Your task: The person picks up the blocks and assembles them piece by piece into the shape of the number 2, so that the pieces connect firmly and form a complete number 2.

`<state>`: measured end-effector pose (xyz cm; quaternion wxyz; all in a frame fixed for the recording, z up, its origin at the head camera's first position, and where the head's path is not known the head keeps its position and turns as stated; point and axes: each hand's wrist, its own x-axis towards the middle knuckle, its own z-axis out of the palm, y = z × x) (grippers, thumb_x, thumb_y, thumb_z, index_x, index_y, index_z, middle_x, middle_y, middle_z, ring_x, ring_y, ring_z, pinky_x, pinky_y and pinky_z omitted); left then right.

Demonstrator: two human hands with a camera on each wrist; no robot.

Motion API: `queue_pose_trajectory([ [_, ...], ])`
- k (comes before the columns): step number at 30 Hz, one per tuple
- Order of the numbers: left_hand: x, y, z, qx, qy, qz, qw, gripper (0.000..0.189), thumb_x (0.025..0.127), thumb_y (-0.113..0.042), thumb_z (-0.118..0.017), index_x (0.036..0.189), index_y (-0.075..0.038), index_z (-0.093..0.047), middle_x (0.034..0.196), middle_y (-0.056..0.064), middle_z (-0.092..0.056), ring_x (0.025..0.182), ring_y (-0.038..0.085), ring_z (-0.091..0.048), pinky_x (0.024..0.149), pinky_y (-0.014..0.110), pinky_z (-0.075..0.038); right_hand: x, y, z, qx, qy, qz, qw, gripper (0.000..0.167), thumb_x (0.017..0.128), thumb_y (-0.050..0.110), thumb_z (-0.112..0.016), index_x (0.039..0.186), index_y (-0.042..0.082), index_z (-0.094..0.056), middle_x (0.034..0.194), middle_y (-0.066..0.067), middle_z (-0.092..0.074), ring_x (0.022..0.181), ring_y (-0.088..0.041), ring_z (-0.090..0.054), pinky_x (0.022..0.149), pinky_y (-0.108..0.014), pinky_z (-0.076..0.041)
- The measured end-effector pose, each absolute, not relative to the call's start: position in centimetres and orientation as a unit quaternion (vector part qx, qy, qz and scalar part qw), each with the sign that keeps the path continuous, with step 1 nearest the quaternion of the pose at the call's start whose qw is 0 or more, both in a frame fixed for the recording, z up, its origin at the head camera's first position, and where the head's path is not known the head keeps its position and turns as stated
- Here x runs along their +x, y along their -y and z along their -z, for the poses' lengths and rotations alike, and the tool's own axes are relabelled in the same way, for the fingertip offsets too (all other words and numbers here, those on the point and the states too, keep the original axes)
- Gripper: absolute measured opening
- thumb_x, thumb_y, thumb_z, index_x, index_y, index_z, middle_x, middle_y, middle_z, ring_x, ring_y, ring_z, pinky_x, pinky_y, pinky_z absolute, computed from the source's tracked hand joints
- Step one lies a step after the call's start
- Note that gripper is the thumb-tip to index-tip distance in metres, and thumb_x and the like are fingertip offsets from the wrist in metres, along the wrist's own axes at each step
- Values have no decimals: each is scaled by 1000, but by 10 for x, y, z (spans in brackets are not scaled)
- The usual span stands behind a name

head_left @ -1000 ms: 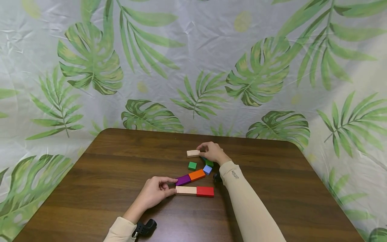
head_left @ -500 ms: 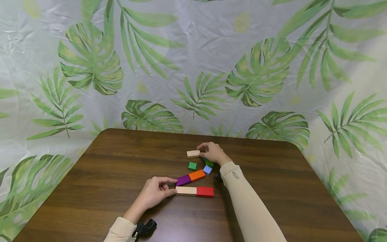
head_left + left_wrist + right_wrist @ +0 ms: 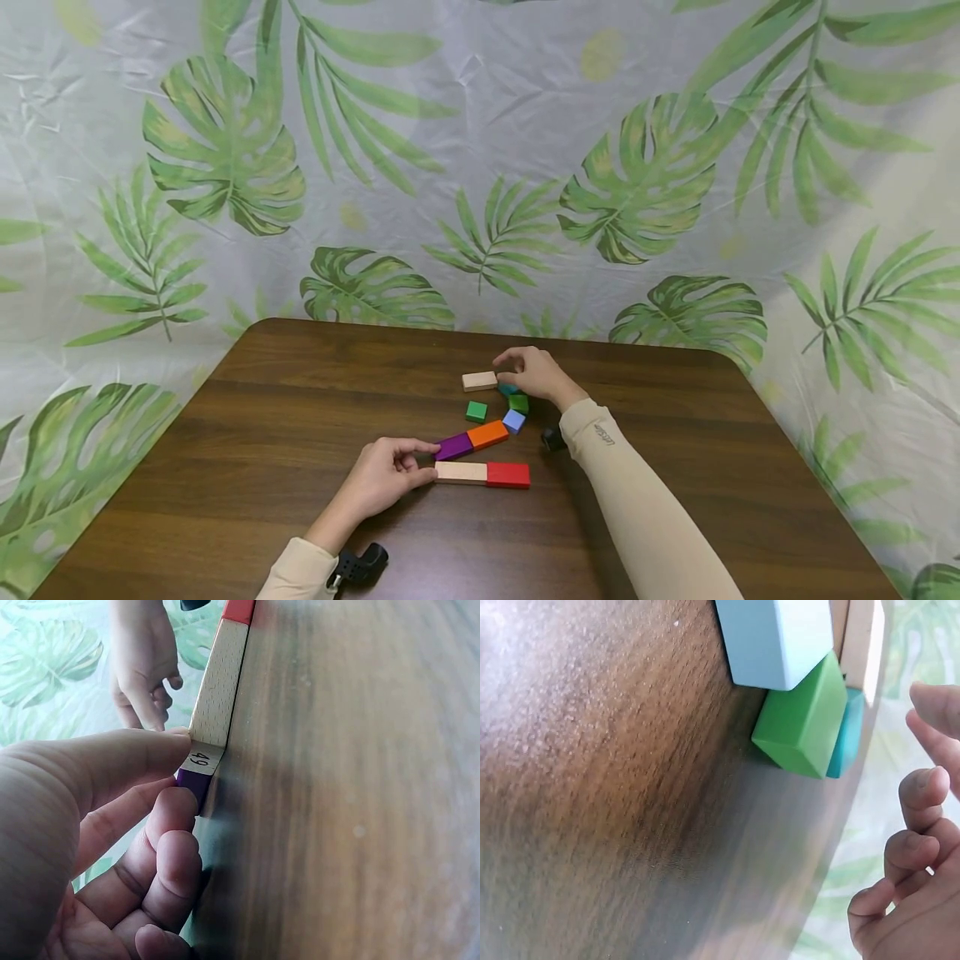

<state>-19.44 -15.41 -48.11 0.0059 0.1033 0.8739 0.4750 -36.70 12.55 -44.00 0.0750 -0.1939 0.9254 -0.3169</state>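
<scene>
My left hand [image 3: 380,477] touches block ends at the near left, its thumb at a plain wooden block [image 3: 461,472] and its index finger at a purple block [image 3: 453,447]. A red block [image 3: 508,475] continues the wooden one; an orange block [image 3: 488,435] continues the purple. From there a light blue block [image 3: 776,637], a green block [image 3: 802,716] and a teal block [image 3: 847,735] curve toward a second plain wooden block [image 3: 480,381]. My right hand [image 3: 534,373] hovers beside the teal block, partly covering it in the head view, fingers loosely bent and holding nothing.
A separate green block [image 3: 476,411] lies inside the curve of blocks. The brown wooden table [image 3: 300,375] ends at a leaf-patterned curtain [image 3: 480,167] behind. Each wrist wears a black camera mount, the left one [image 3: 363,567] near the table's front.
My right hand has drawn back slightly to the right, away from the far wooden block, uncovering more of the teal and green blocks. My left hand stays in place.
</scene>
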Motion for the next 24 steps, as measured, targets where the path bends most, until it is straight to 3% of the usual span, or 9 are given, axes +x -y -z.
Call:
queue_pose_trajectory([
  [17, -195, 155, 482, 104, -874, -474, 8, 27, 87, -22, -90, 113, -18, -85, 67, -6, -62, 57, 5, -47, 54, 22, -35, -345, -122, 438, -248, -908, 319, 113, 28, 95, 29, -83, 119, 13, -80, 69, 3, -44, 64, -14, -39, 65, -28, -34],
  [24, -195, 155, 482, 108, -875, -473, 6, 27, 87, -22, -90, 113, -17, -85, 67, -7, -61, 57, 4, -46, 54, 22, -35, -337, -116, 440, -231, -927, 276, 106, 29, 90, 42, -86, 111, 23, -82, 73, 2, -48, 64, -14, -40, 61, -27, -28],
])
